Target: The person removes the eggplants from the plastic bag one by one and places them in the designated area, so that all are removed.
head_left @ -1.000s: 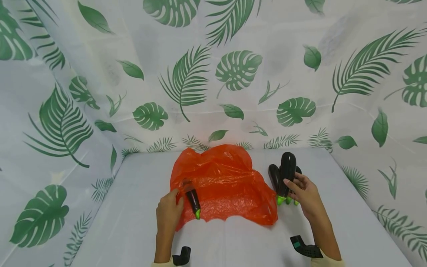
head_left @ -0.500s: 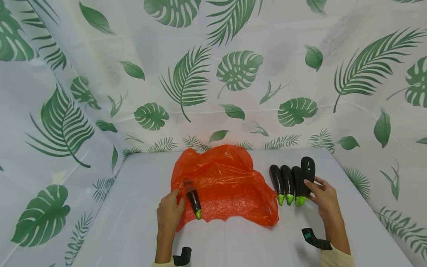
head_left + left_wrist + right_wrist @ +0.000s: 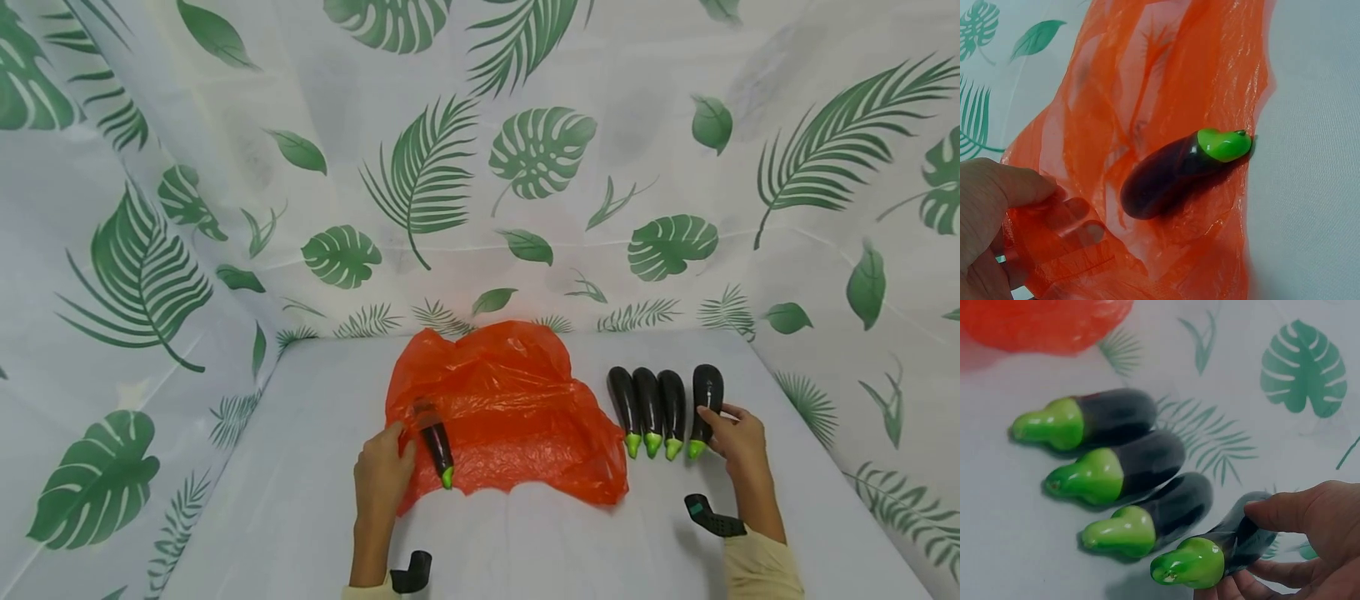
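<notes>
My left hand pinches the left edge of a thin red plastic bag, thumb above and fingers showing through the film in the left wrist view. One eggplant, dark purple with a green cap, lies at the bag's mouth; its rounded end is under the film in the head view. To the right of the bag, my right hand holds another eggplant between thumb and fingers, green end toward me. Left of it, three more lie side by side: a near eggplant, a middle eggplant and a far eggplant.
A white tabletop lies under everything. Behind it and along the sides hangs a white sheet printed with green leaves. Each wrist wears a black device, such as the left wrist mount.
My right hand has moved right with its eggplant and lowered it beside the other three, which now show fully. The left hand and the bag have hardly moved.
</notes>
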A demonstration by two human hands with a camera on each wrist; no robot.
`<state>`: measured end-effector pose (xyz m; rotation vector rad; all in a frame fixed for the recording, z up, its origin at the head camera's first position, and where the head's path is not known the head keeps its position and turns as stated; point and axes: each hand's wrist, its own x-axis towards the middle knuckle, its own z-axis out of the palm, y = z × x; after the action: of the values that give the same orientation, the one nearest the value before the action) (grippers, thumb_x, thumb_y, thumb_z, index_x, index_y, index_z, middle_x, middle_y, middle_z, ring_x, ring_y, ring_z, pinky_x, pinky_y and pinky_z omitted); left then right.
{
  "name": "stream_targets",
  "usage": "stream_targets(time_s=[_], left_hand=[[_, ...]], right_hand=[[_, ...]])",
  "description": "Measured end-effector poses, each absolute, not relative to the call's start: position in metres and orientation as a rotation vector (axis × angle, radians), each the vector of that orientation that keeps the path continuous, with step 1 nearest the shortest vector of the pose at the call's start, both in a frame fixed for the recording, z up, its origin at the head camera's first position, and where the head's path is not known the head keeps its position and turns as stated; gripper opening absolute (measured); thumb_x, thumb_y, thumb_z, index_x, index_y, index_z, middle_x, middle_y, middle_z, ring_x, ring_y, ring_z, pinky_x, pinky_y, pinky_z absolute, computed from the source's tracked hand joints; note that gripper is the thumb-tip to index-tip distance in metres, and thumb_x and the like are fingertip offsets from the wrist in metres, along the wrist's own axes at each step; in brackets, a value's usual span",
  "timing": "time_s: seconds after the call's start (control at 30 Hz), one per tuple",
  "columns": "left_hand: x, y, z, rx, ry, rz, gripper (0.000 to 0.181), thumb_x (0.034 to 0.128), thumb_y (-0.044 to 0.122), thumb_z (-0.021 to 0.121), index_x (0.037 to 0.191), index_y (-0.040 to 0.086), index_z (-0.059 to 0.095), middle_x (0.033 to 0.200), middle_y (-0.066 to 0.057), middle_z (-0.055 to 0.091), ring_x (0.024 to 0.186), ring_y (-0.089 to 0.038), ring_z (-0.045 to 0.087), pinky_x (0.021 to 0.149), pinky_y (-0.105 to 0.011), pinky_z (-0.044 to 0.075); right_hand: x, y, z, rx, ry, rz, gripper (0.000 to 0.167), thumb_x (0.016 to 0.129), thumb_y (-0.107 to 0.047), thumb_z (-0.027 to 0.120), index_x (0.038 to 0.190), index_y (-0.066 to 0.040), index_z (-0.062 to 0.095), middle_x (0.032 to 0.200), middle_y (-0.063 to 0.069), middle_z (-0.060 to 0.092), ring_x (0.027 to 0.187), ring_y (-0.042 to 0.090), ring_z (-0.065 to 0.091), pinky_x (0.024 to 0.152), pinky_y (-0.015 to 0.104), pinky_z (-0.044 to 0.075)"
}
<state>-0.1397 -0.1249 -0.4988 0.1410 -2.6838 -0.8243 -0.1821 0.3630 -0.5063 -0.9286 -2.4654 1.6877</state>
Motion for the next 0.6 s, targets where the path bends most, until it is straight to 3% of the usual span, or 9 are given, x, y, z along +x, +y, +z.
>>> stream_targets(time_s=[0.17,0.33,0.47,0.6], left_hand=[[-0.140,-0.124,-0.499,0.148,-2.691,-0.823,0.006,0.0867,0.010,0.068,0.091,0.007,0.065,0.063,-0.003,0.055,0.054,-0.015,0.045,0.050,-0.026,0.036],[-0.141,-0.125,-0.499,0.133,-2.683,-0.818,0.005,0.0864,0.010,0.068,0.090,0.008,0.065,0.062,-0.002,0.053,0.054,-0.015,0.045,0.050,-0.027,0.035],[-0.141,-0.125,-0.499,0.131,-2.684,-0.822,0.005,0.0865,0.011,0.068,0.089,0.008,0.065,0.061,-0.002,0.052,0.054,-0.015,0.044,0.049,-0.026,0.034],[-0.141,-0.125,-0.500,0.141,-2.687,-0.821,0.006,0.0866,0.011,0.068,0.090,0.008,0.065,0.062,-0.002,0.053,0.054,-0.015,0.044,0.050,-0.026,0.034]], right_hand=[[-0.194,0.372,-0.524,-0.987,-2.487,1.617,0.073,0.095,-0.037,0.053,0.144,0.012,0.031,0.138,0.034,0.043,0.106,0.033,0.057,0.057,0.020,0.051],[-0.202,0.380,-0.541,-1.040,-2.451,1.682,0.073,0.094,-0.036,0.057,0.144,0.012,0.032,0.141,0.033,0.041,0.117,0.038,0.052,0.049,0.018,0.048],[-0.202,0.377,-0.535,-1.065,-2.449,1.693,0.073,0.094,-0.031,0.058,0.145,0.013,0.030,0.144,0.035,0.037,0.126,0.043,0.047,0.076,0.034,0.057],[-0.200,0.369,-0.527,-1.059,-2.467,1.675,0.072,0.095,-0.030,0.055,0.144,0.014,0.029,0.146,0.036,0.034,0.129,0.044,0.044,0.098,0.047,0.047]])
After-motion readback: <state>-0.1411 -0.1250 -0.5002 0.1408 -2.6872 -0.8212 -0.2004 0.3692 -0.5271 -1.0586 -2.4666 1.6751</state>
